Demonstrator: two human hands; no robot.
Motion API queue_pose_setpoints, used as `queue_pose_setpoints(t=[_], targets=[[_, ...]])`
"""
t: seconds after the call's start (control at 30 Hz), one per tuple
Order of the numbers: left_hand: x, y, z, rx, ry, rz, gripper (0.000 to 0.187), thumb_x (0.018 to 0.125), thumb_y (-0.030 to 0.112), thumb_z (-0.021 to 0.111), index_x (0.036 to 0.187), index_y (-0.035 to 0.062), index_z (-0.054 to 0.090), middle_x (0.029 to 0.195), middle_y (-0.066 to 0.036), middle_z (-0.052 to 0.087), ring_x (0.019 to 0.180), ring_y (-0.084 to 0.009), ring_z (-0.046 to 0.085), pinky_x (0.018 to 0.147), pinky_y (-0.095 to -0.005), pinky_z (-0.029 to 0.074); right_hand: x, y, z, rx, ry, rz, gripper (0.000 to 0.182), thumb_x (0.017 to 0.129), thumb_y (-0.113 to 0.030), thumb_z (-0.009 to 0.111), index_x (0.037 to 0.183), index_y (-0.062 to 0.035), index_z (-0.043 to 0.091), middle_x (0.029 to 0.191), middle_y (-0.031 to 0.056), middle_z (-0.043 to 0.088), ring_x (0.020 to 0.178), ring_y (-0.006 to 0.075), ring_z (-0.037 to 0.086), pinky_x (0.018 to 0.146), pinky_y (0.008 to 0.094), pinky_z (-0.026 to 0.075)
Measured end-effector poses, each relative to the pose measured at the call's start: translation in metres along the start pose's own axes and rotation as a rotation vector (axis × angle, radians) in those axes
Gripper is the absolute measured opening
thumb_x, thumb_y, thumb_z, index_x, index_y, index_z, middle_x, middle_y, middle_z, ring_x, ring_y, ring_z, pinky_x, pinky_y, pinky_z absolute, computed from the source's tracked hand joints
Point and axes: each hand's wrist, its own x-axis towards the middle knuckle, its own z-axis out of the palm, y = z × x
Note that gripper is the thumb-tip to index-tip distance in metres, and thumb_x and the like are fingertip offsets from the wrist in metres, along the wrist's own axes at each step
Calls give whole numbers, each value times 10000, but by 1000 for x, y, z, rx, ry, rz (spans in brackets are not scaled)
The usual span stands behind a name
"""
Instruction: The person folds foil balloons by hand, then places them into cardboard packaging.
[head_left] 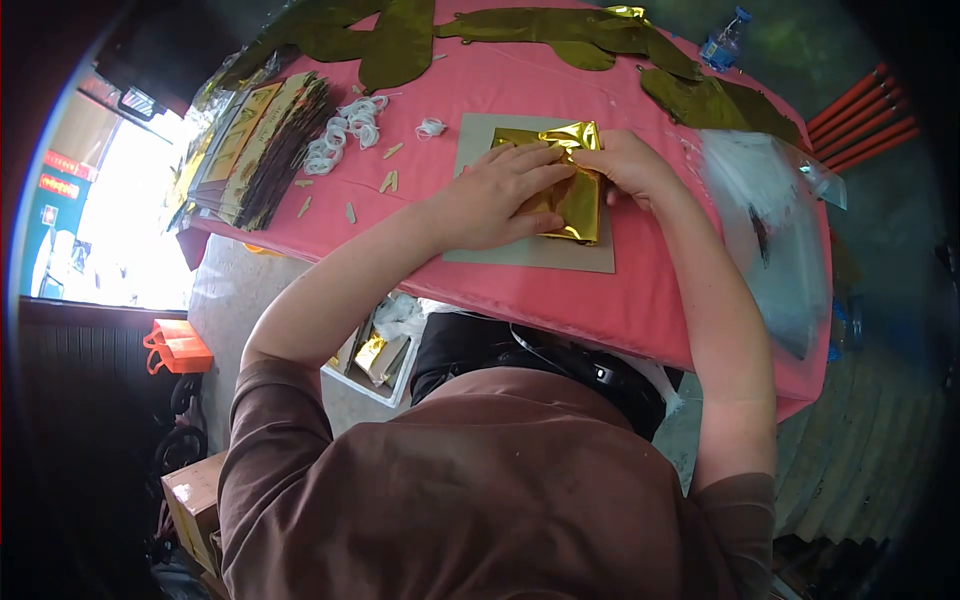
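A folded piece of shiny gold foil (575, 215) lies on a grey board (530, 252) on the pink-covered table. My left hand (505, 195) rests flat on the foil's left part, fingers spread and pointing right. At the foil's upper right edge is my right hand (632, 168), its fingers bent and pressed together at the foil's corner, which is crumpled there. The fingertips of my right hand are partly hidden.
Stacked printed packets (255, 150) stand at the table's left, beside white string coils (345, 130) and small wooden pieces (389, 181). Flat gold foil shapes (540, 25) lie along the back. Clear plastic bags (770, 220) and a bottle (725, 42) are on the right.
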Motion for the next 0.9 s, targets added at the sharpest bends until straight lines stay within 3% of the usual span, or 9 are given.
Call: queue_pose_setpoints(t=[0.27, 0.33, 0.37, 0.43, 0.47, 0.53, 0.67, 0.73, 0.9], targets=[[0, 2, 3, 117, -52, -8, 550, 852, 426, 539, 1284, 96, 456, 1351, -160, 412, 1290, -286, 342, 1066, -436, 243, -17, 2, 2, -261, 286, -44, 337, 841, -170, 589, 1118, 3, 503, 673, 44, 577, 522, 121, 539, 412, 265, 419], [2, 1, 6, 123, -53, -16, 547, 853, 428, 536, 1280, 95, 459, 1350, -162, 412, 1291, -286, 340, 1066, -436, 242, -24, 13, -2, -574, 408, -312, 335, 842, -148, 587, 1113, 26, 496, 795, 87, 588, 706, 217, 597, 627, 327, 495], [3, 1, 7, 129, -58, -25, 545, 854, 430, 532, 1276, 94, 461, 1349, -164, 412, 1292, -286, 339, 1066, -436, 241, -27, 16, 0, -577, 408, -310, 335, 842, -148, 587, 1113, 26, 496, 795, 87, 588, 706, 217, 597, 627, 327, 495], [3, 2, 8, 151, -61, -25, 551, 856, 431, 529, 1281, 89, 455, 1349, -166, 411, 1292, -289, 337, 1066, -437, 239, -33, 24, 4, -724, 478, -637, 366, 852, -134, 569, 1163, 36, 478, 1044, 143, 572, 985, 299, 561, 872, 353, 442], [4, 2, 9, 175, -65, -26, 557, 857, 431, 526, 1286, 85, 449, 1348, -169, 410, 1292, -291, 335, 1067, -438, 238, -34, 26, 6, -724, 478, -633, 366, 852, -134, 569, 1163, 36, 478, 1044, 143, 572, 985, 299, 561, 872, 353, 442], [4, 3, 10, 180, -65, -29, 568, 858, 432, 525, 1290, 71, 441, 1347, -173, 410, 1290, -293, 337, 1067, -439, 237, -33, 30, 15, -743, 410, -678, 410, 888, -167, 522, 1245, 21, 451, 1293, 186, 448, 1212, 326, 430, 1011, 387, 337], [5, 6, 7, 133, -58, -34, 616, 864, 432, 520, 1318, 34, 400, 1354, -181, 401, 1294, -297, 331, 1076, -444, 223, -30, 33, 30, -833, 361, -633, 492, 915, -281, 462, 1302, 16, 400, 1375, 206, 367, 1299, 334, 327, 1072, 434, 245], [2, 2, 8, 124, -62, -51, 631, 866, 438, 514, 1331, 31, 385, 1367, -180, 389, 1306, -296, 319, 1082, -442, 215, -30, 36, 33, -897, 272, -511, 569, 934, -308, 439, 1379, 15, 294, 1449, 200, 255, 1370, 305, 199, 1109, 425, 155], [-13, -14, -2, 236, -138, -28, 675, 879, 479, 480, 1368, 35, 340, 1408, -175, 345, 1344, -293, 264, 1100, -438, 188, -33, 37, 32, -1055, 249, -516, 629, 942, -387, 397, 1402, 12, 237, 1471, 199, 194, 1384, 298, 152, 1115, 414, 137]])
